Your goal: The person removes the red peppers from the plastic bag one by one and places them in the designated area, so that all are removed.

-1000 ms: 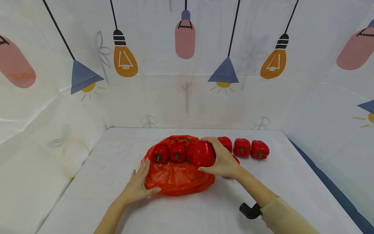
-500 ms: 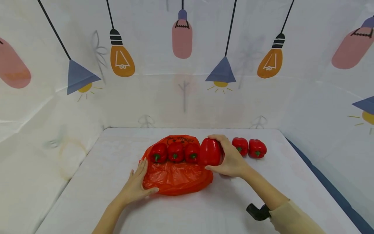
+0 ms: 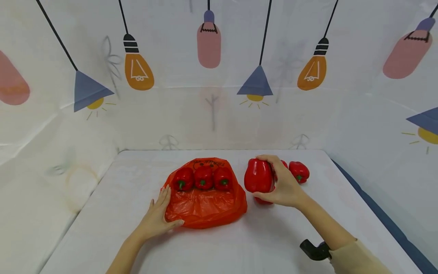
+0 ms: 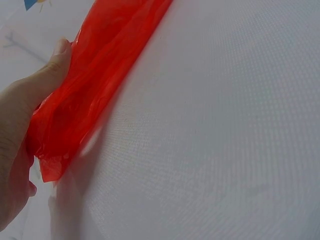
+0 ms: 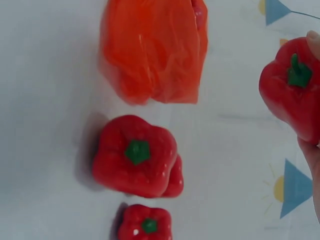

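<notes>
A red plastic bag (image 3: 205,211) lies with its mouth spread, and three red bell peppers (image 3: 203,178) sit in a row in it. My left hand (image 3: 157,215) rests against the bag's left side, thumb at the near rim and fingers along the outer edge. The left wrist view shows the thumb (image 4: 52,70) on the red plastic. To the right of the bag, my right hand (image 3: 285,186) holds a larger-looking red bell pepper (image 3: 258,177) between thumb and fingers, raised over the table. Its green stem shows in the right wrist view.
Several more bell peppers lie on the white table right of the bag: one (image 3: 263,201) partly behind the right hand, another (image 3: 299,172) farther back. A black bent piece (image 3: 315,251) sits at the right sleeve. A white printed sheet (image 3: 184,114) forms the back wall.
My right hand has moved right with the bell pepper, from over the bag's right side to beside it. The left hand has stayed at the bag's left edge.
</notes>
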